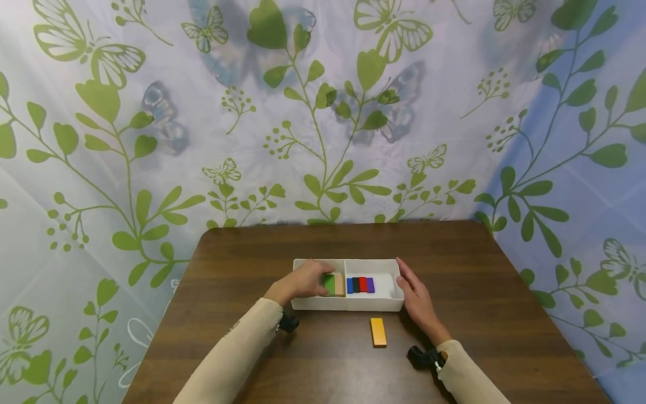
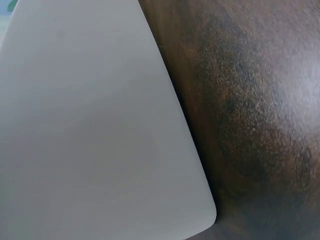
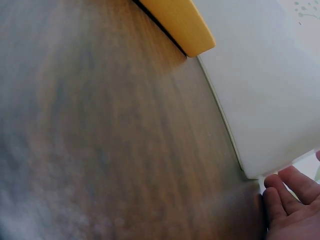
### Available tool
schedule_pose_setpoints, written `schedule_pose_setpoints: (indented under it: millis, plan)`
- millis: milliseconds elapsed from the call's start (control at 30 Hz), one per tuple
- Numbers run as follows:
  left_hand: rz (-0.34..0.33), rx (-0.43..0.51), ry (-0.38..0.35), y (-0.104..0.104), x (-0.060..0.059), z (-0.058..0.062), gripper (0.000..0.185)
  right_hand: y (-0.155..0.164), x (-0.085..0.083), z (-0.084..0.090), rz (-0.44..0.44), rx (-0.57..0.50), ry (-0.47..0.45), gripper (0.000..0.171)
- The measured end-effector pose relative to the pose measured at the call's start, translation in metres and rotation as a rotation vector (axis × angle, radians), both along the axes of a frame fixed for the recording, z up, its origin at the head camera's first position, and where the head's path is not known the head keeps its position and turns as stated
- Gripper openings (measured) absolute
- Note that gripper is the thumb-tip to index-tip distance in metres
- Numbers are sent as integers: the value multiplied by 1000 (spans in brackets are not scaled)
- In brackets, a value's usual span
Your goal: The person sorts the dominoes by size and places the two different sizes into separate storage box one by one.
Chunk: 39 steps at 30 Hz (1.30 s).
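**Both hands at the white tray, one block outside it**

Your left hand (image 1: 304,282) reaches into the left compartment of the white tray (image 1: 370,306), which sits on the brown tabletop (image 1: 242,264). Your fingers (image 1: 317,275) curl over the green block (image 1: 330,284) there; it stands on edge against the tan wooden block (image 1: 340,284), which is pressed to the tray's divider. Whether the fingers actually pinch the green block you cannot tell from the head view, and the left wrist view shows only the tray's outer wall (image 2: 95,130) and the tabletop.

Your right hand (image 1: 418,297) lies flat against the tray's right end wall, fingers straight and close together, touching the rim. The right wrist view shows the fingertips (image 3: 290,192) at the tray's corner.

In the right compartment, just beside the divider, four blocks stand in a row touching one another: blue (image 1: 350,285), black (image 1: 356,284), red (image 1: 363,284) and purple (image 1: 370,284). The rest of that compartment, towards your right hand, shows bare white floor.

The orange block (image 1: 378,332) lies flat on the tabletop just in front of the tray, between your two forearms and apart from both hands.

No writing, label or brand can be read on the tray or the blocks.
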<state>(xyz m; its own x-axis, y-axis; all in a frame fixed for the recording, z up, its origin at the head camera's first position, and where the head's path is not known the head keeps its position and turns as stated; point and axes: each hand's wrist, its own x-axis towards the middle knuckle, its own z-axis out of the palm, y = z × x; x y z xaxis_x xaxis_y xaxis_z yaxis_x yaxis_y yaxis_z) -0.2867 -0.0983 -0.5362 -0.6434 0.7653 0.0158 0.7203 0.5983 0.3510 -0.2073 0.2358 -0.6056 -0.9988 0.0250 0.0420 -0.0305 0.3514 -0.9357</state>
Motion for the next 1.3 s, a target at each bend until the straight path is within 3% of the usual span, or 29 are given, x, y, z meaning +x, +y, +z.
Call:
schedule_pose_setpoints:
  millis: [300, 500, 733, 1000, 1167, 1300]
  plan:
    - [82, 107, -39, -1, 12, 7, 58, -1, 2, -1, 1, 0, 10, 58]
    - [81, 188, -99, 3, 24, 18, 61, -1, 2, -1, 2, -1, 7, 57]
    - [54, 247, -168, 13, 40, 30, 61, -1, 1, -1, -1, -10, 8, 57]
    - [-35, 289, -122, 30, 61, 40, 61, 0, 2, 0, -5, -6, -11, 58]
    - [-109, 336, -59, 43, 74, 35, 61, 0, 2, -2, -9, -3, -6, 58]
    - [-113, 322, -55, 53, 86, 25, 61, 1, 1, -4, -7, 6, 3, 58]
